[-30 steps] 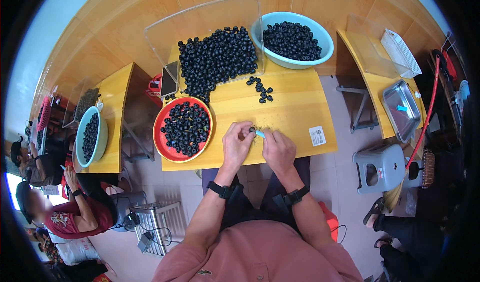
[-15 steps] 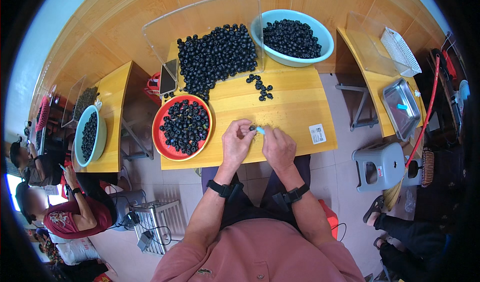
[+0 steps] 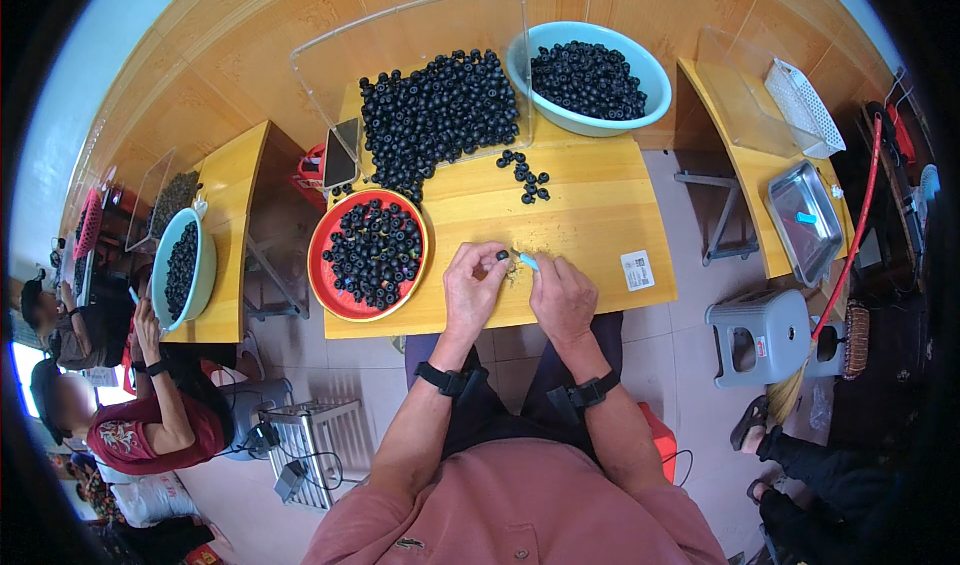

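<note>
Over the near part of the yellow wooden table [image 3: 590, 205], my left hand [image 3: 472, 290] pinches a small round black part [image 3: 502, 256]. My right hand [image 3: 564, 297] grips a small tool with a light-blue handle [image 3: 528, 262], its tip pointing left at the part with a narrow gap between them. The tip is too small to tell its kind. Fine dark crumbs lie beyond my fingers. Left of my hands stands a red bowl with a yellow rim [image 3: 423, 265], holding many such black parts. A large heap of black parts [image 3: 440, 110] lies at the far side.
A clear plastic guard [image 3: 320, 60] surrounds the heap. Beside it stands a light-blue basin [image 3: 655, 100] full of parts; a phone [image 3: 341, 155] lies left. A white label [image 3: 636, 270] is at right. A co-worker [image 3: 150, 425] sits left. A grey stool [image 3: 757, 340] stands right.
The light-blue tool has drawn slightly right, away from the black part, and its tip is in sight. My left hand has hardly moved. The co-worker at left has raised a hand.
</note>
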The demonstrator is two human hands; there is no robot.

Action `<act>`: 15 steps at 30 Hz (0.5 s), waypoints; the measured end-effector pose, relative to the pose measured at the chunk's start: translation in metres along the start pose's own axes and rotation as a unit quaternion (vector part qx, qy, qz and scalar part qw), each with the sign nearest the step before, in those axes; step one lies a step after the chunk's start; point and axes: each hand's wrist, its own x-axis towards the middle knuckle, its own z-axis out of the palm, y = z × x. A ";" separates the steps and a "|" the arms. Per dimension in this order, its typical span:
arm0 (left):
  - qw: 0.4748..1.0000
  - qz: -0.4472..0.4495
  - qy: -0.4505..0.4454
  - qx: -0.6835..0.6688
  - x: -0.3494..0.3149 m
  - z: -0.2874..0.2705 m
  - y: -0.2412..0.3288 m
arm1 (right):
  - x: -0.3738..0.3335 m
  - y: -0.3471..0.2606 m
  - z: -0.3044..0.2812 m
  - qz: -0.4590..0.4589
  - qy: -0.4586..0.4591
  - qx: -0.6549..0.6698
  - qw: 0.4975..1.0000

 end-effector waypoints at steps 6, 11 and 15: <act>0.996 0.055 -0.009 0.065 0.000 -0.002 0.003 | -0.001 0.000 0.000 0.000 0.001 -0.007 1.000; 0.998 -0.057 0.002 0.002 -0.001 -0.001 -0.001 | 0.000 0.000 0.000 0.001 0.003 -0.002 1.000; 1.000 0.003 0.002 -0.014 0.000 0.001 0.001 | 0.000 0.000 0.000 0.002 0.008 0.000 1.000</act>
